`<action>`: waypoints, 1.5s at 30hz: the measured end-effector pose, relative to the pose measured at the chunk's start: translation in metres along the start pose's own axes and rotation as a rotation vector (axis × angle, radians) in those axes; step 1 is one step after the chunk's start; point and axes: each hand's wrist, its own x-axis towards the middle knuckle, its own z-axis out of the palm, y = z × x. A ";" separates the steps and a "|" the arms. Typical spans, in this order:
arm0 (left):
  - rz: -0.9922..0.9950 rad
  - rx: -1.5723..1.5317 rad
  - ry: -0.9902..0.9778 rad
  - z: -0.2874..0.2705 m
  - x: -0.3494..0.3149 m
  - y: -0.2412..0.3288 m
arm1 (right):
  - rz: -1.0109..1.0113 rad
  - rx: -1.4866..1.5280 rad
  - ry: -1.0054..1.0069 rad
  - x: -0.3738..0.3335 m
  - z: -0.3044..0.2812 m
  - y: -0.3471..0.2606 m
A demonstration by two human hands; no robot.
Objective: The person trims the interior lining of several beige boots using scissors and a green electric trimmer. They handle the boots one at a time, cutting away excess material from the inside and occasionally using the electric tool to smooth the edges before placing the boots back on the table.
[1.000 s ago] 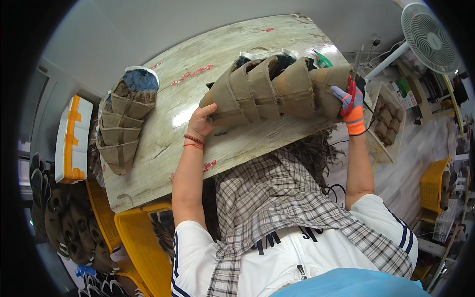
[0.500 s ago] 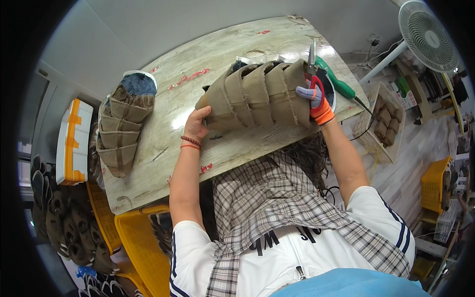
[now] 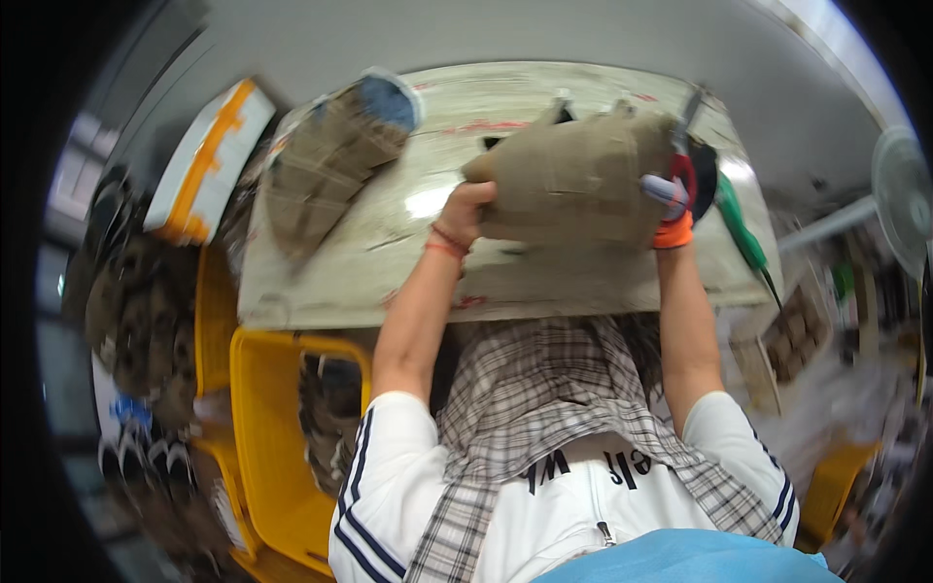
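Note:
Above the table, a nested stack of brown fabric shoe uppers [image 3: 573, 185] lies sideways between both my hands. My left hand [image 3: 465, 211], bare with red bracelets at the wrist, is closed on the stack's narrow left end, thumb on top. At the wide right end, my right hand [image 3: 669, 212], in a glove with an orange cuff, grips the stack. Red-handled scissors [image 3: 686, 173] are also in that hand, blades pointing away. Motion blurs the picture. A second stack of uppers [image 3: 326, 165], with blue furry lining at its far end, rests on the table's left.
The light wood-look table [image 3: 330, 299] spans the front. A green corded hand tool [image 3: 742, 228] lies at its right edge. Left of it stands a white-and-orange box [image 3: 209, 160]; below is a yellow crate [image 3: 262, 437] holding dark pieces. A white fan [image 3: 904, 189] stands far right.
My view has turned left, so the table and everything on it sit farther right. Both hands keep their grip on the stack, and the scissors remain in my right hand.

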 end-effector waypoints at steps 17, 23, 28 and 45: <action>0.684 0.677 1.028 -0.088 -0.028 0.014 | -0.032 -0.820 0.671 0.053 0.098 0.051; 0.914 0.450 1.312 -0.106 -0.164 0.055 | -0.143 -0.865 0.818 0.020 0.104 0.029; 0.869 0.298 1.273 -0.128 -0.203 0.086 | 0.318 -1.771 0.094 0.029 0.261 0.050; 0.704 0.146 0.892 -0.154 -0.197 0.141 | 0.255 -1.189 0.211 0.271 0.231 0.172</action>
